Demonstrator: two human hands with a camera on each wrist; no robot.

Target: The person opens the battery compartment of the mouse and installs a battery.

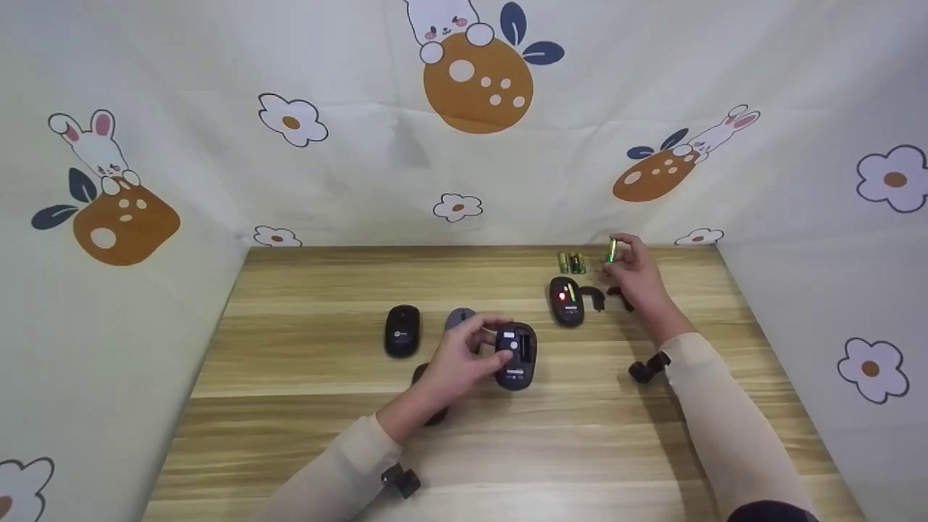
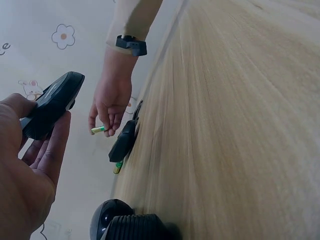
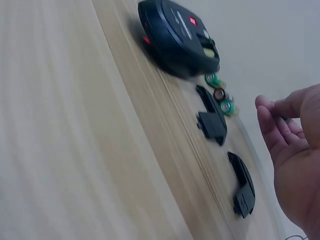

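My left hand (image 1: pixel 458 366) grips a black computer mouse (image 1: pixel 516 373), bottom side up, raised above the table. Its battery slot is uncovered and looks dark inside. Toward the back right, my right hand (image 1: pixel 639 279) pinches a green-and-gold battery (image 1: pixel 612 251) between thumb and fingertips; in the right wrist view the fingers hide most of it. A second mouse (image 1: pixel 566 308) lies upside down to the left of that hand, with a red light glowing and a battery in its slot. Two black battery covers (image 3: pixel 214 122) lie beside it, one partly under the right hand in the head view.
Several batteries (image 1: pixel 564 262) lie by the back edge, behind the upturned mouse. On the left lies a black mouse (image 1: pixel 402 331). A grey mouse (image 1: pixel 458 317) and a dark object (image 1: pixel 419 373) are partly hidden by my left hand and forearm. Patterned cloth walls (image 1: pixel 348 196) enclose the wooden table (image 1: pixel 304 377).
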